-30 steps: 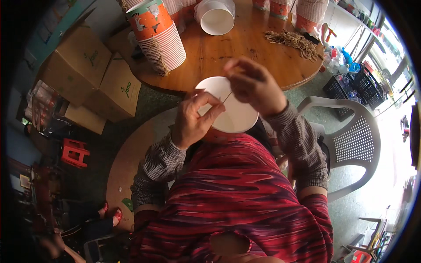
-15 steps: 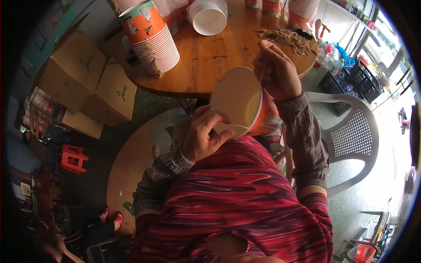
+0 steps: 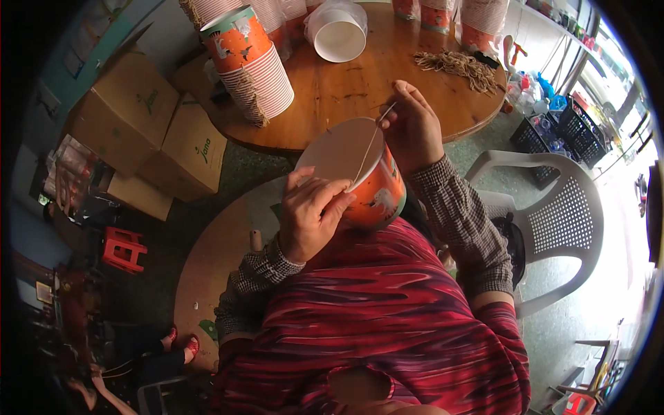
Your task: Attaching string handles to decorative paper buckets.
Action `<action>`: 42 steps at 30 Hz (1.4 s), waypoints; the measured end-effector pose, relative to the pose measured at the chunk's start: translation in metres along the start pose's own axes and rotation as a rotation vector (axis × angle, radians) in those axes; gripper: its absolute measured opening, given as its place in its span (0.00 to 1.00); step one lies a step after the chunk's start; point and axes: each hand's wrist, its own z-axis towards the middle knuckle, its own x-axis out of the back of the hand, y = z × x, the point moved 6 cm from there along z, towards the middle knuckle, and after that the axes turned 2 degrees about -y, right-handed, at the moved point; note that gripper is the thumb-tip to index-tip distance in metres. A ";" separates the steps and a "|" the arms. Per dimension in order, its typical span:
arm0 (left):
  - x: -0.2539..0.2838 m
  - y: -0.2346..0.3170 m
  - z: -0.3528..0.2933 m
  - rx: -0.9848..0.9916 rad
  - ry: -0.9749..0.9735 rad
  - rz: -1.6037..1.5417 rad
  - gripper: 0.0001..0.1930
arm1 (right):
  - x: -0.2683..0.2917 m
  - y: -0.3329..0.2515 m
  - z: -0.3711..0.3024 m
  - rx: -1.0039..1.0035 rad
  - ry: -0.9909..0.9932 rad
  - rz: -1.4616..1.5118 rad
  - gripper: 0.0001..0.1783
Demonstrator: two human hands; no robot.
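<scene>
An orange paper bucket (image 3: 382, 198) with a white inside and pale printed figures tilts in front of my chest, its mouth facing up and left. My left hand (image 3: 310, 213) is closed at its near rim, thumb and fingers pinching there. A thin cord (image 3: 366, 153) runs from that pinch across the mouth to my right hand (image 3: 413, 131). Raised beyond the bucket's right rim, the right hand pinches the cord's upper part between thumb and fingertips. The cord looks pulled straight. Where it meets the bucket is hidden by my left fingers.
The round wooden table (image 3: 321, 104) ahead holds a leaning stack of paper buckets (image 3: 257, 79), a white bucket in plastic (image 3: 339, 38) and a bundle of cords (image 3: 460, 69). Cardboard boxes (image 3: 183, 149) stand left; a plastic chair (image 3: 564, 221) and black crates (image 3: 546, 135) are on the right.
The bucket has turned, showing more of its orange side. My right hand has moved left and slightly down with the cord, which now stretches across the mouth. My left hand stays at the rim.
</scene>
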 end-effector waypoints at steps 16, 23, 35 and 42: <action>-0.014 -0.006 -0.001 -0.065 -0.110 -0.040 0.05 | 0.046 -0.013 -0.002 0.019 0.022 -0.139 0.06; 0.006 -0.020 -0.009 0.055 0.003 -0.102 0.16 | 0.032 -0.025 -0.050 0.345 -0.512 -1.384 0.11; 0.033 -0.066 -0.011 0.221 0.471 -0.124 0.11 | 0.091 0.060 -0.083 -0.294 -0.284 -0.771 0.19; 0.008 -0.092 0.019 0.280 0.647 -0.560 0.12 | 0.042 0.071 -0.037 0.045 0.006 -0.447 0.09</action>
